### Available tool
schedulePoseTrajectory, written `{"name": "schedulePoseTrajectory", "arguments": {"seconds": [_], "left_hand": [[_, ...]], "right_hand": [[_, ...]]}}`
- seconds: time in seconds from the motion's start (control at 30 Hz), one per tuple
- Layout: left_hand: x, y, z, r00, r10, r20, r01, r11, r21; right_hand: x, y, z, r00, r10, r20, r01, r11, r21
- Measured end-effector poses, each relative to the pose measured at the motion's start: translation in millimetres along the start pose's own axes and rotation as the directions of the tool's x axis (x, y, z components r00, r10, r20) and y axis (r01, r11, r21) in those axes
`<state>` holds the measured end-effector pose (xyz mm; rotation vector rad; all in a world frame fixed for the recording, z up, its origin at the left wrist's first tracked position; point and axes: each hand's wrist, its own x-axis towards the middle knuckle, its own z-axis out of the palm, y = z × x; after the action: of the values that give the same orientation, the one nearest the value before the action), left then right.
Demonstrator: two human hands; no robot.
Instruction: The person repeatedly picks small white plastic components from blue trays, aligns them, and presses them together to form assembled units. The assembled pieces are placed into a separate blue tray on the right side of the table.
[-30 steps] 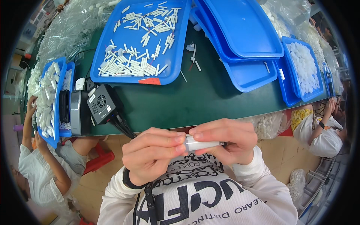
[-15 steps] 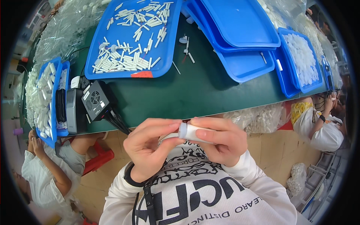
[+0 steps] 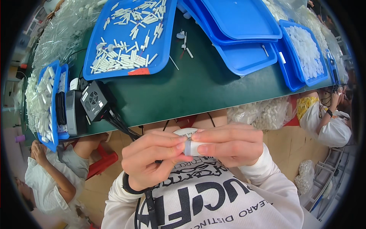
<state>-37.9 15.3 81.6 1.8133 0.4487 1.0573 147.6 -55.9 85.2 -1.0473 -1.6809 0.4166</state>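
Observation:
In front of my chest, just off the table edge, both hands meet at a short white plastic cylinder (image 3: 194, 149) with a translucent grey rim on its left end. My right hand (image 3: 232, 145) is closed round the white body, thumb underneath and fingers along the top. My left hand (image 3: 152, 156) is closed too, its fingertips pinching at the grey-rimmed end. Whatever else may lie between the left fingers is hidden.
A blue tray (image 3: 164, 57) of small white tubes lies on the green table (image 3: 183, 95). Stacked blue trays (image 3: 244, 23) and a tray of white pieces (image 3: 305, 57) are right. A black fan box (image 3: 94, 100) with cables stands left. Co-workers sit at both sides.
The left fingers have closed in on the cylinder's rimmed end; a thin white piece seen by them before no longer shows. Both hands sit slightly lower, and the view has shifted a little.

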Motion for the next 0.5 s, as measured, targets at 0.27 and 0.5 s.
{"name": "schedulePoseTrajectory", "arguments": {"seconds": [0.27,0.5], "left_hand": [[3,2,3,0.999,-0.034,-0.016,0.034,0.997,0.063],[5,0,3,0.998,0.022,-0.057,-0.018,0.998,0.063]], "right_hand": [[-6,15,4,0.999,-0.033,-0.025,0.035,0.997,0.064],[-9,-7,17,0.844,0.516,-0.145,-0.388,0.776,0.498]]}}
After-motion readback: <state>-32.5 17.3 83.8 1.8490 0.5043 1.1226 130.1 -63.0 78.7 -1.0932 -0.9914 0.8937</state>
